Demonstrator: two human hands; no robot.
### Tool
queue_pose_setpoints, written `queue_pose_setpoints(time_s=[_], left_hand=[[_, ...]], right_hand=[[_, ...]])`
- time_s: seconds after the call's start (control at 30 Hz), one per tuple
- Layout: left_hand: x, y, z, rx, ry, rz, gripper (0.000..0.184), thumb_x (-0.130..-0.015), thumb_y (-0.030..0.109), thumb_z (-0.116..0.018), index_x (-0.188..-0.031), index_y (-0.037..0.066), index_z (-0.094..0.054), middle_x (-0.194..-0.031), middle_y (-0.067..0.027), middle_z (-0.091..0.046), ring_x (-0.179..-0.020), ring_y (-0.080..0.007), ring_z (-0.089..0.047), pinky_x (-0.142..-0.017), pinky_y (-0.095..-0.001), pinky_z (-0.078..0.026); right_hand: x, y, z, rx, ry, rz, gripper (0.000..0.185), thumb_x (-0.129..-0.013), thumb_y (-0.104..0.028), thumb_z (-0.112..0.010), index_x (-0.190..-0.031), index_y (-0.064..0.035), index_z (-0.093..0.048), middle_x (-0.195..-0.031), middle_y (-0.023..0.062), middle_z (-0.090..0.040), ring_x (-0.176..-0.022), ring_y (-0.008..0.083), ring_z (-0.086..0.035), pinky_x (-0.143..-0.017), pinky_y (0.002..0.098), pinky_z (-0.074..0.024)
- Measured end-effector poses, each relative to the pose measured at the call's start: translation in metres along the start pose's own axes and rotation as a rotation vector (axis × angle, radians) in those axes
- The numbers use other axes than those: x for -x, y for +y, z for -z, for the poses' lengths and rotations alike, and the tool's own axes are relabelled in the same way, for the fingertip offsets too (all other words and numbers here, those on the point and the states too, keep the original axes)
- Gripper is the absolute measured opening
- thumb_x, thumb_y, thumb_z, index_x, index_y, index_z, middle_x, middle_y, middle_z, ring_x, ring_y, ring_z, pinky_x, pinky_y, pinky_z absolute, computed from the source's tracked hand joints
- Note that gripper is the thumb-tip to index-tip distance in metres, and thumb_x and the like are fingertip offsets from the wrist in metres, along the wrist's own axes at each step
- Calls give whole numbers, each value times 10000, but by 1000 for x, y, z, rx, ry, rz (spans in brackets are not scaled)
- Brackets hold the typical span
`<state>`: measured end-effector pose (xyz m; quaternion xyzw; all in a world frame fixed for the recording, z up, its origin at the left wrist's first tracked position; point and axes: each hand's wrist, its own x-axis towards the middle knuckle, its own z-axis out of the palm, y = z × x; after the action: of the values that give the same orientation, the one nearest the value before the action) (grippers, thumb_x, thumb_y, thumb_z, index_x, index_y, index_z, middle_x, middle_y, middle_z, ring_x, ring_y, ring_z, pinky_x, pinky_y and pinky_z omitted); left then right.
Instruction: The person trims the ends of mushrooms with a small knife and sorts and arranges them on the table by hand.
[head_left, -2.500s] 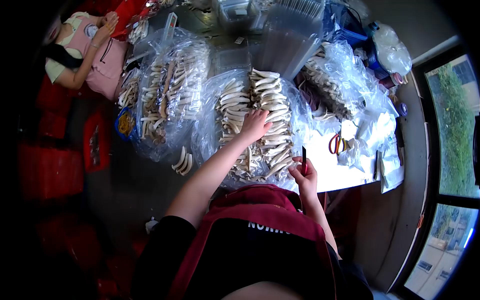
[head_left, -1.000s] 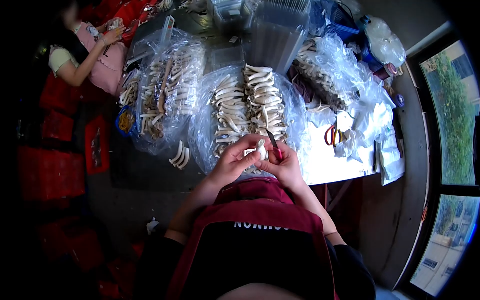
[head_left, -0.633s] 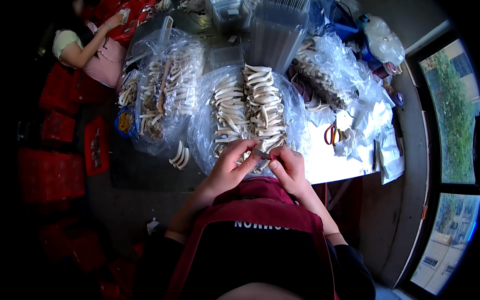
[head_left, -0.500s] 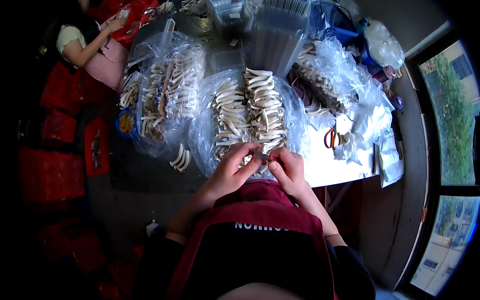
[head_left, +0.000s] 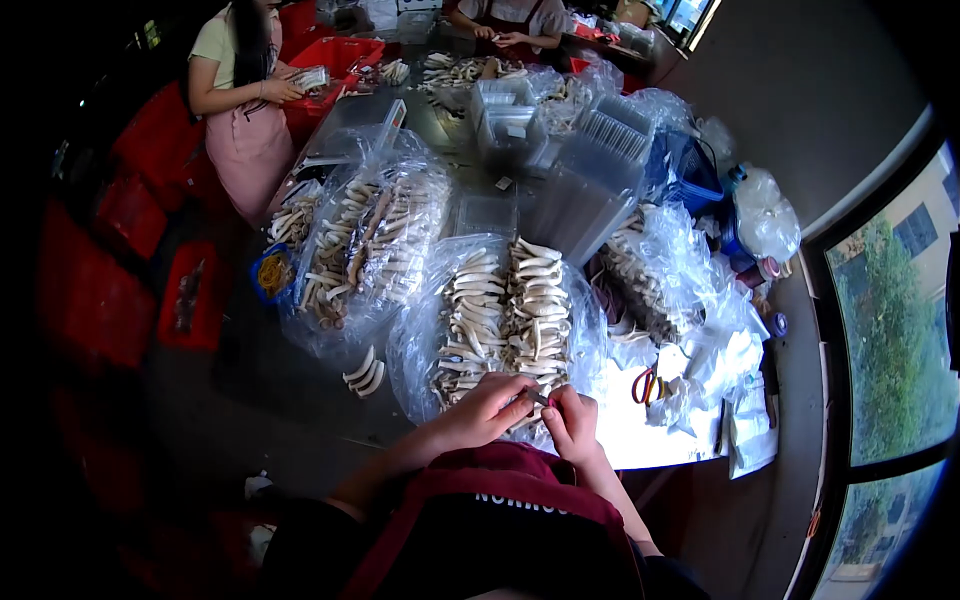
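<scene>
My right hand (head_left: 573, 425) is closed around the reddish handle of a small knife (head_left: 537, 397), whose short grey blade points left. The fingers of my left hand (head_left: 490, 410) are pinched together at the blade's tip; whatever they hold is too small to make out. Both hands are in front of my dark red apron (head_left: 520, 480), over the near end of an open plastic bag (head_left: 415, 345). On that bag lie two rows of long pale mushrooms (head_left: 537, 310), stacked crosswise. A few loose mushrooms (head_left: 366, 373) rest on the dark table to the left.
Another filled mushroom bag (head_left: 380, 230) lies left, beside a blue bowl of rubber bands (head_left: 272, 273). Clear plastic trays (head_left: 590, 180) are stacked behind. Scissors (head_left: 645, 386) lie right, near crumpled plastic. Two people stand across the table, one in a pink apron (head_left: 250, 150).
The head view has tilted up, so things sit lower and a second person appears at the far side. My hands stay together at the knife.
</scene>
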<state>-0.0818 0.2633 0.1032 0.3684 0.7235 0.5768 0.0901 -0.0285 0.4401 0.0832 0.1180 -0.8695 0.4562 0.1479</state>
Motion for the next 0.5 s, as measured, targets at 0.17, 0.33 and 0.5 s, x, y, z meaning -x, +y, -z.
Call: queue_pose_setpoints(time_s=[0.17,0.33,0.5], left_hand=[[6,-4,4,112,-94,95,220,-875,150,-491,-1047,14,-502,-889,-95,-532,-832,-186,-521,-739,-289,-404],[15,-15,0,492,-122,193,207,-911,166,-434,-1023,0,-488,-855,-57,-532,-807,-135,-518,-751,-267,-403],[23,-23,11,520,-115,38,174,-923,171,-409,-964,8,-454,-801,-48,-530,-781,-116,-530,-726,-257,-411]], right_hand=[[-1,0,-2,4,-10,16,276,-793,-306,-548,-749,-37,-506,-537,103,-495,-476,291,-507,-464,357,-386],[11,19,-5,-12,-27,-64,283,-824,-291,-514,-748,-19,-494,-543,136,-488,-481,312,-508,-463,361,-372],[37,61,-11,-222,125,-509,277,-896,-215,-442,-695,-25,-434,-548,-9,-363,-505,77,-318,-455,256,-265]])
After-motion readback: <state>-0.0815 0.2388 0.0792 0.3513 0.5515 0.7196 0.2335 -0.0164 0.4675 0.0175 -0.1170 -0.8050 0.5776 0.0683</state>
